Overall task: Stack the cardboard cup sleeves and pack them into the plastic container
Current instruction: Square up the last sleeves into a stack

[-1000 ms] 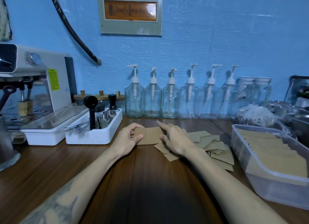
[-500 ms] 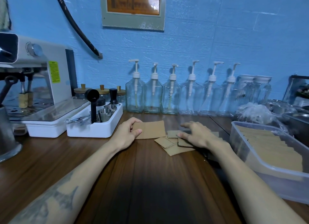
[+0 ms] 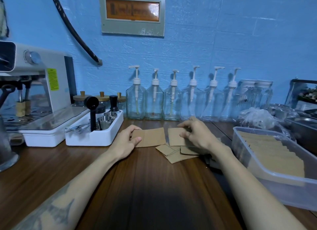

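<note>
I see the wooden counter [image 3: 154, 186] nearest to me, with both bare forearms reaching forward over it. On the right side stands the plastic container [image 3: 253, 162]; a row of flat cup sleeves [image 3: 267, 154] already lies inside it, one leaning on the other.

A little farther, the left hand [image 3: 126, 142] grips one flat sleeve [image 3: 151, 137] at its left end, thumb on top and fingers curled over the far edge. Just beside it, the right hand [image 3: 197, 137] pinches a second sleeve [image 3: 175, 137] with thumb and fingers; this one is lifted above the loose pile of sleeves [image 3: 176, 154], which lies on the counter under and in front of that hand. The two held sleeves are close but I see a narrow gap between them.

Behind the left hand I find a white tray [image 3: 96, 135] with metal cups and a black tamper, and left of it a white espresso machine [image 3: 39, 85]. At the blue wall stands a row of clear pump bottles [image 3: 154, 102], and a crumpled plastic bag [image 3: 255, 116] is behind the container.
</note>
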A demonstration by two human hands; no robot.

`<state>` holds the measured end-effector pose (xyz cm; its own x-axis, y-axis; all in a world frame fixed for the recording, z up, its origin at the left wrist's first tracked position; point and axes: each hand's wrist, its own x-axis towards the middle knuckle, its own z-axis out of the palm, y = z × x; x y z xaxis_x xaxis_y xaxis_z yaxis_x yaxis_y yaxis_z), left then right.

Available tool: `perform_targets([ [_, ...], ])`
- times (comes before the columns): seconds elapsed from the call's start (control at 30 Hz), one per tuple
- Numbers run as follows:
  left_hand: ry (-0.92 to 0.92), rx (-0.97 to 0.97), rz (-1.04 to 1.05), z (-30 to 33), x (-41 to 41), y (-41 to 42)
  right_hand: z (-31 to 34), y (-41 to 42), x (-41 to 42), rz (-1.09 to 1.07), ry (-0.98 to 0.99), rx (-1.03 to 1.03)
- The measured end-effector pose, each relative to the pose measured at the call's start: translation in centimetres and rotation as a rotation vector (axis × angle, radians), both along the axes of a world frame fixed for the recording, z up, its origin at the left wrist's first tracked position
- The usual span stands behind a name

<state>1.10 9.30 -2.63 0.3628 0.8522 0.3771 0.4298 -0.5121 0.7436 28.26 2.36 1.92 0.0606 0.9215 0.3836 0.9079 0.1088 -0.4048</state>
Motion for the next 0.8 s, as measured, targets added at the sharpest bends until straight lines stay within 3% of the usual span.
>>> perform_targets([
  [0.3,0.009,0.009,0.0,-0.2,0.1,0.3,1.3,-0.6,-0.8,0.043,0.507,0.159],
  [0.8,0.052,-0.077,-0.081,-0.5,0.2,0.5,0.7,-0.6,-3.9,0.152,0.873,0.147],
])
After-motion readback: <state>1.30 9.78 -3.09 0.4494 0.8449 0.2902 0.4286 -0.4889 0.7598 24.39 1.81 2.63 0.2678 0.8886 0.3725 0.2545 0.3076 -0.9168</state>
